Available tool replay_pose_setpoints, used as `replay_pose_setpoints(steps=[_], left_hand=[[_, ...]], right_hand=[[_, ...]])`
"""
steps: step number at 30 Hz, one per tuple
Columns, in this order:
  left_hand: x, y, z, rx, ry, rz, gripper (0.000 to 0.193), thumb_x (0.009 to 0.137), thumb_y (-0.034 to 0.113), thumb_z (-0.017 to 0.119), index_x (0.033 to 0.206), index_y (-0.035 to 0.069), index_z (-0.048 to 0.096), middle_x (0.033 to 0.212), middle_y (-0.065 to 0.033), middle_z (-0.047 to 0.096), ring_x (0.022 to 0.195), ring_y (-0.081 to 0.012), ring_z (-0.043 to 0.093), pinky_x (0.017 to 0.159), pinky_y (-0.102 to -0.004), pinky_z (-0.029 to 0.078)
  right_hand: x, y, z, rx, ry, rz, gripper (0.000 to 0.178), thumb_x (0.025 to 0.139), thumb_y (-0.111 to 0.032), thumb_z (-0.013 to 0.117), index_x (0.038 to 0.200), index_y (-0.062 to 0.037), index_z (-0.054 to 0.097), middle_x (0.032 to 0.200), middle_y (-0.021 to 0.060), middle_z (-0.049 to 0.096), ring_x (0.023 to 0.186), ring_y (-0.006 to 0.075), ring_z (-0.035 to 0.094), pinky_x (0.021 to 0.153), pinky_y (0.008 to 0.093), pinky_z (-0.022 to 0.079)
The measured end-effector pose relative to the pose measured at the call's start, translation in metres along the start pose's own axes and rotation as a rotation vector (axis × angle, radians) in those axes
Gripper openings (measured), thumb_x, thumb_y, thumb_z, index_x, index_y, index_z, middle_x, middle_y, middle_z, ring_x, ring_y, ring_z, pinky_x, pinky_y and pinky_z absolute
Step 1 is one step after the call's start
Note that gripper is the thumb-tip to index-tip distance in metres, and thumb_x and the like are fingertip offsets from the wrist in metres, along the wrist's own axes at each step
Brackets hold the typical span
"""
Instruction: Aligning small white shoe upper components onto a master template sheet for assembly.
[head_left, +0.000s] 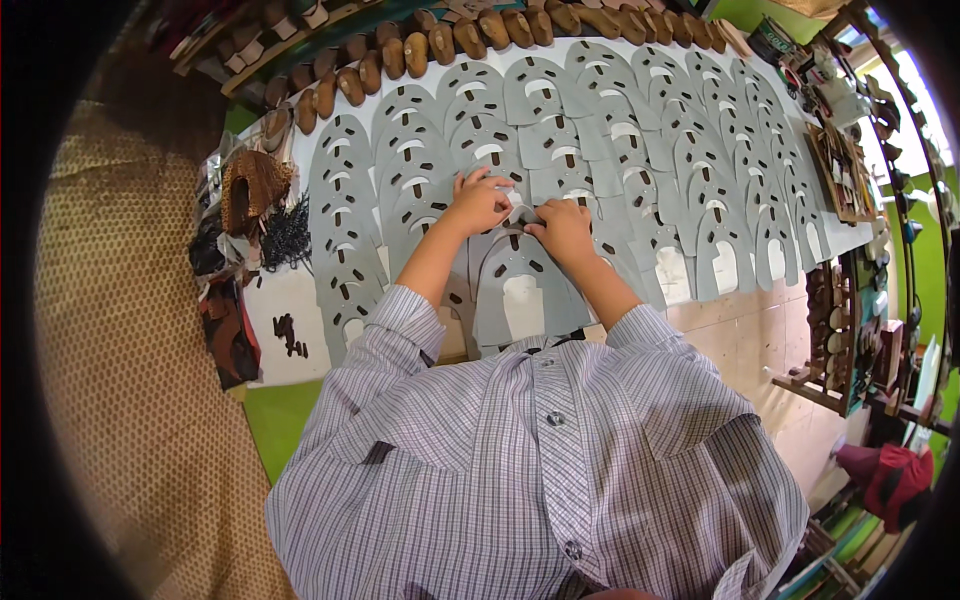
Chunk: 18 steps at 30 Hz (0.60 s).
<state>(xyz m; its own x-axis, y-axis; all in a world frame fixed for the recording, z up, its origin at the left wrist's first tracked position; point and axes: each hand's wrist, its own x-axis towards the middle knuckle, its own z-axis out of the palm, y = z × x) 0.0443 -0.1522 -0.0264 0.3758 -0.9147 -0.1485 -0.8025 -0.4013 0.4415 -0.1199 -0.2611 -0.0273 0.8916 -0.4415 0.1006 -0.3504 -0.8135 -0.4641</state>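
Note:
Rows of overlapping grey U-shaped shoe uppers [522, 262] cover the white table, each bearing small dark strips. In the middle, a bit of grey upper [520, 214] is bent up between my two hands. My left hand [480, 203] is at its left side, fingers bent, thumb and fingertips gripping the edge. From the right, my right hand [563, 232] pinches the same upper, thumb towards me and fingers curled. The fingertips partly hide where they meet the piece. Another upper lies flat just below my hands, its cut-out facing me.
Brown shoe lasts [440, 43] line the table's far edge. On the left are a brown woven item [255, 185], tangled black strips [287, 235] and a small heap of dark strips [290, 336]. A wooden tray [840, 172] sits at the right edge, beside a rack [832, 330].

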Motion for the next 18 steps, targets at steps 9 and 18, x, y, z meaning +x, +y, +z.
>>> replay_pose_setpoints(steps=[9,18], left_hand=[[0.001,-0.002,0.000,-0.031,0.024,-0.038,0.009,0.074,0.031,0.066,0.076,0.023,0.069,0.125,0.0093,0.051,0.130,-0.0296,0.026,0.103,-0.0603,0.009],[0.001,0.021,-0.020,-0.011,-0.107,-0.043,0.037,0.071,0.046,0.067,0.081,0.011,0.069,0.133,0.0012,0.046,0.133,-0.0318,0.020,0.105,-0.0535,0.010]], right_hand=[[0.000,-0.002,-0.001,0.030,-0.005,0.024,0.023,0.068,-0.028,0.071,0.084,-0.0130,0.066,0.088,0.0001,0.060,0.093,0.0214,0.053,0.081,0.0399,0.033],[0.002,0.000,-0.001,0.005,-0.047,0.043,0.023,0.069,-0.031,0.070,0.083,-0.0137,0.066,0.089,-0.0004,0.060,0.094,0.0213,0.052,0.079,0.0402,0.034]])
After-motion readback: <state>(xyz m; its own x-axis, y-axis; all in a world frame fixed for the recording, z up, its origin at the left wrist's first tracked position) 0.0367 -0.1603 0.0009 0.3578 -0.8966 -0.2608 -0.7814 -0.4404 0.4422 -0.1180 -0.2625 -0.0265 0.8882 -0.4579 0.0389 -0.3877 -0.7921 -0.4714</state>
